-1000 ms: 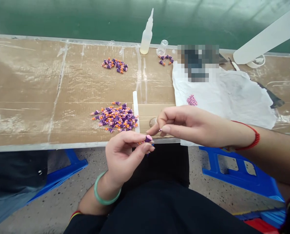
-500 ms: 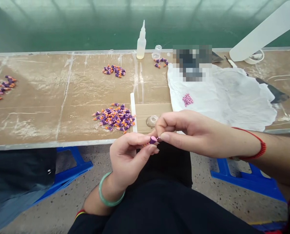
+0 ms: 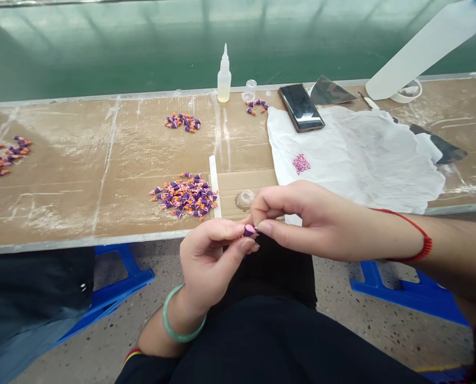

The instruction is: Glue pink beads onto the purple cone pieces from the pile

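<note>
My left hand (image 3: 211,256) pinches a small purple cone piece (image 3: 249,230) between thumb and fingers, just below the table's front edge. My right hand (image 3: 301,216) is closed in a pinch with its fingertips touching the top of that piece; what it holds there is too small to make out. A pile of several purple-and-orange cone pieces (image 3: 185,195) lies on the cardboard-covered table (image 3: 62,192) just left of my hands. A small heap of pink beads (image 3: 301,163) sits on a white sheet (image 3: 365,160) to the right.
A glue bottle (image 3: 224,80), a small clear cup (image 3: 249,89), a phone (image 3: 300,106) and two smaller piles of pieces (image 3: 183,121) lie at the back. A white stick (image 3: 212,181) and a clear dish (image 3: 244,199) sit near the front. Another person's dark sleeve (image 3: 30,298) is at left.
My right hand's fingertips have come onto the purple piece in my left hand. The view has tilted up and shifted slightly.
</note>
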`<state>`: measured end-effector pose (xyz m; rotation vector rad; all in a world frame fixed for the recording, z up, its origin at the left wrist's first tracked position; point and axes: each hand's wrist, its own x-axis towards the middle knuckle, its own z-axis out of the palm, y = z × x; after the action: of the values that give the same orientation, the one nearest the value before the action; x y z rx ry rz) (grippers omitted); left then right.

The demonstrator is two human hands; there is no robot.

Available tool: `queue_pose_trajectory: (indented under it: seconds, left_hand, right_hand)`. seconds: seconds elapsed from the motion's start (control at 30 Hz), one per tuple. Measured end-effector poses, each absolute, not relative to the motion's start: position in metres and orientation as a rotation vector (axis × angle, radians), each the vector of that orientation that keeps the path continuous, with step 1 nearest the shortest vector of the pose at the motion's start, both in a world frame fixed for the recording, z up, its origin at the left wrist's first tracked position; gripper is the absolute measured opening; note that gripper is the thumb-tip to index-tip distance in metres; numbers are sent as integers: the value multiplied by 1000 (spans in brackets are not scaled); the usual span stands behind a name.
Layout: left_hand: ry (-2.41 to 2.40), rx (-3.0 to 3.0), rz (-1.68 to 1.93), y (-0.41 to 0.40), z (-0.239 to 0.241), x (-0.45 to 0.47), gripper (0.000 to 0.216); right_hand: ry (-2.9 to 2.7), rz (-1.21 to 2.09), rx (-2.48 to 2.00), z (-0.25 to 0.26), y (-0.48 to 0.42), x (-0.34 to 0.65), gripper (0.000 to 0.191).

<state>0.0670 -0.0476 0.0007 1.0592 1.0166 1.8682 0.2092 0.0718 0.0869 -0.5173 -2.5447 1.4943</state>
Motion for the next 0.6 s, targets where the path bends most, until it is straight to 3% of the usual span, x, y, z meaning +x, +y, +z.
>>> queue_pose_trajectory:
  seconds: [0.6]
  left_hand:
    - [1010,870,1831,-47,4,71,8]
  right_hand:
    - [-2744,1055,-434,90,64,211,15]
